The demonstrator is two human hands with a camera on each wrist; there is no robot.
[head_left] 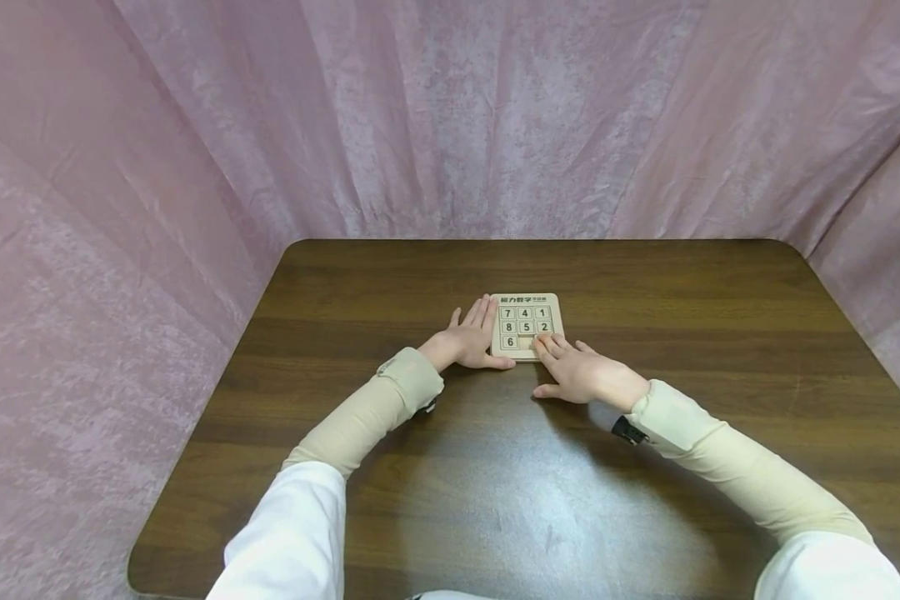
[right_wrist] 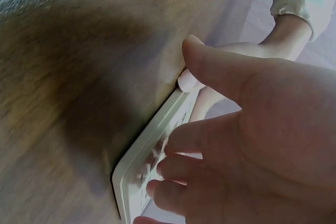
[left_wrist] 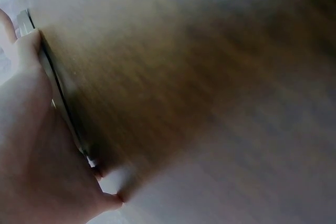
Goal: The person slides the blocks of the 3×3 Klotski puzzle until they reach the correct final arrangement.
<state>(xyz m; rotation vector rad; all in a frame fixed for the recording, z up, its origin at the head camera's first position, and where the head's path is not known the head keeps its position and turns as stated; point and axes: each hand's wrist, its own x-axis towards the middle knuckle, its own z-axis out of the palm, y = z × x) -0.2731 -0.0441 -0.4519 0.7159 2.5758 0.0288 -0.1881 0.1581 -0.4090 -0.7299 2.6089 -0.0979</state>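
Your L hand (head_left: 471, 339) & R hand (head_left: 583, 372): fingers straight, unclenched; number board (head_left: 557, 317) prob. light, stiff; hold its 2 side edges.

The number board (head_left: 556, 317) is cream with black digits (head_left: 525, 313), the table (head_left: 390, 300) wood-grained brown.

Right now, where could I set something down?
The table is bare between the number puzzle and the curtain, and between both sleeves. It's crowded at the puzzle: left hand against its left edge, right hand over its lower right corner.
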